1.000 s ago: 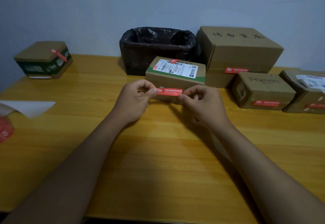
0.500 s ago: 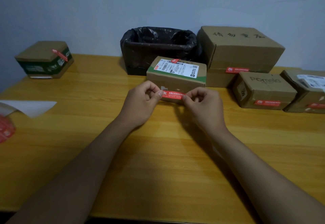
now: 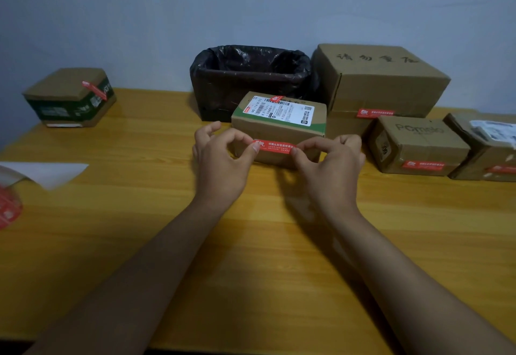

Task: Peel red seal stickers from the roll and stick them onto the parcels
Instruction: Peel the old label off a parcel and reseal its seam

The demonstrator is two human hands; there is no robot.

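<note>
Across the yellow wooden counter [image 3: 251, 257], most of the parcels in sight look already sealed, judging by the red strips on them: the large brown cardboard box [image 3: 382, 81] at upper right carries one low on its front, the smaller brown box printed with a brand name [image 3: 418, 145] just below it has one on its near face, the carton [image 3: 485, 148] cut off by the right edge shows a strip too, and the green-and-brown box [image 3: 69, 98] at upper left has one folded over its top edge. The black-lined bin [image 3: 251, 81] sits at centre back. The parcel in hand is the brown-and-green box with a white shipping label [image 3: 279, 126] at the centre; it has one small red sticker on top, and a second, the long red seal sticker [image 3: 275, 146], is being laid across its near face, so this parcel seems nearly finished. The roll of red stickers [image 3: 8, 209] lies at the left edge beside white backing paper [image 3: 50, 172]. The left hand [image 3: 220, 165] pinches the sticker's left end between thumb and forefinger, other fingers loosely curled; the right hand [image 3: 332, 165] pinches the right end likewise.
</note>
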